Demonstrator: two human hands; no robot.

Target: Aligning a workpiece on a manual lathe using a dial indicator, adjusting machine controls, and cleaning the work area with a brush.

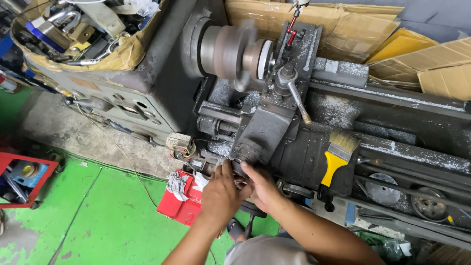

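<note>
Head view, one item set: metal lathe and operator's hands.

1. Left hand [222,192]: curled on the cross-slide handwheel [244,156] at the front of the carriage; fingers bent around its near side, grasping it.
2. Right hand [264,189]: set on the same handwheel from the right, fingers wrapped over the hub. Both hands touch each other there.
3. Lathe chuck [230,51]: blurred, so judged to be spinning; a pale disc-shaped workpiece [265,58] sits at its face, just beside the tool post [287,78].
4. Progress, as a judgement: pale chips lie over the lathe bed [392,147] and carriage, so cutting is well under way; the spindle runs and the hands are on the feed, so the cut is not finished.
5. Yellow-handled brush [337,152]: rests on the carriage apron, right of the hands, apart from them.
6. Edges and room: the carriage body is directly above the hands; the spinning chuck is well apart from them. Open green floor [98,216] lies to the left; a red box [179,203] with rags sits just below the left hand. Cardboard [431,64] lines the far side of the bed.
</note>
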